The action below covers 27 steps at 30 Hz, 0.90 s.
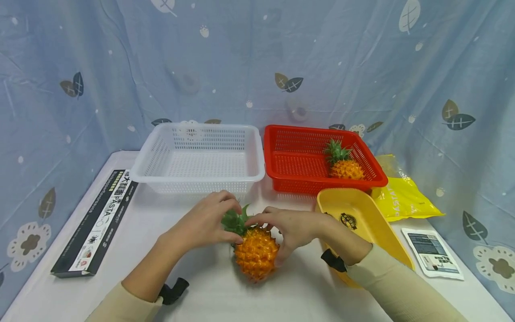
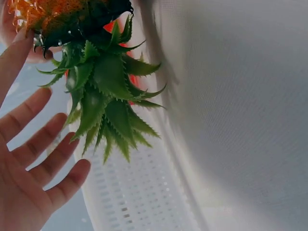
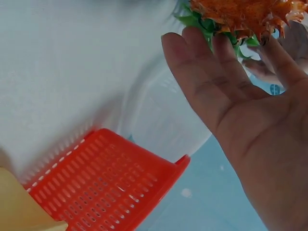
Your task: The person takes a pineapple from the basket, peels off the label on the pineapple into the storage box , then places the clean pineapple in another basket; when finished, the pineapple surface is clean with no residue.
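Observation:
An orange pineapple (image 1: 256, 257) with a green crown is on the white table, between my two hands. My left hand (image 1: 207, 222) reaches over the crown from the left. In the left wrist view its thumb touches the fruit near the base of the crown leaves (image 2: 108, 79), while the other fingers are spread beside the leaves. From the right, my right hand (image 1: 299, 227) meets the fruit's upper side. Its fingers look extended in the right wrist view, with fingertips at the pineapple (image 3: 245, 14). Part of the crown is hidden behind the left fingers in the head view.
Behind stand a white basket (image 1: 197, 179) and a red basket (image 1: 306, 182) holding another pineapple (image 1: 347, 170). A yellow tray (image 1: 386, 237) lies below the right forearm. At right are a yellow pasta bag (image 1: 406, 199) and a white packet (image 1: 432, 254); at left, a pasta box (image 1: 96, 223).

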{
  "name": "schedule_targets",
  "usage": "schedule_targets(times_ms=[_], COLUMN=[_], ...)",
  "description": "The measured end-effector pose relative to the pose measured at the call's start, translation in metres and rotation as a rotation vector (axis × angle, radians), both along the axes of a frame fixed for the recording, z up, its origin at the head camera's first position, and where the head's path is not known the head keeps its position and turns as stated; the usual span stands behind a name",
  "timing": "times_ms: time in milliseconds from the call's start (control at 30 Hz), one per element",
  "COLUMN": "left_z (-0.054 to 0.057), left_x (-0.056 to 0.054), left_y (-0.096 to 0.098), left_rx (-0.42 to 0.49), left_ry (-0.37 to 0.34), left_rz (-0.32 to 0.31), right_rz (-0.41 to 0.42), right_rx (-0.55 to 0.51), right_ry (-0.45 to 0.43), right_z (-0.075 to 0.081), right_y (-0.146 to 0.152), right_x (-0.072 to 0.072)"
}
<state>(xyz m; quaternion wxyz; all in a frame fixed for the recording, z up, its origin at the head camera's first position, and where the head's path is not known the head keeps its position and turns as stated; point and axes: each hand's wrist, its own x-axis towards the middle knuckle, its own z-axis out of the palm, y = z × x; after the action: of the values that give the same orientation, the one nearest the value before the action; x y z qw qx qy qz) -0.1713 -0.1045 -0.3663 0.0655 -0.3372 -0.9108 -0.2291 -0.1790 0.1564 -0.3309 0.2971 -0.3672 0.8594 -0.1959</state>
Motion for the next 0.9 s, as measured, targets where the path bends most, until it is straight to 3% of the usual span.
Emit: schedule_targets(times_ms=[233, 467, 700, 900], left_z=[0.000, 0.001, 0.000, 0.000], left_x=[-0.003, -0.006, -0.006, -0.006], left_y=[0.000, -0.002, -0.004, -0.003], left_rx=[-0.005, -0.014, -0.010, -0.016], left_ry=[-0.016, -0.034, -0.065, -0.058], left_rz=[0.010, 0.022, 0.032, 0.031], right_rz=[-0.001, -0.017, -0.073, -0.096], right_rx=[-0.014, -0.019, -0.077, -0.068], right_ry=[-0.025, 0.023, -0.037, -0.014], right_z=[-0.001, -0.004, -0.009, -0.014], right_y=[-0.001, -0.005, -0.005, -0.009], right_x=[0.001, 0.005, 0.008, 0.012])
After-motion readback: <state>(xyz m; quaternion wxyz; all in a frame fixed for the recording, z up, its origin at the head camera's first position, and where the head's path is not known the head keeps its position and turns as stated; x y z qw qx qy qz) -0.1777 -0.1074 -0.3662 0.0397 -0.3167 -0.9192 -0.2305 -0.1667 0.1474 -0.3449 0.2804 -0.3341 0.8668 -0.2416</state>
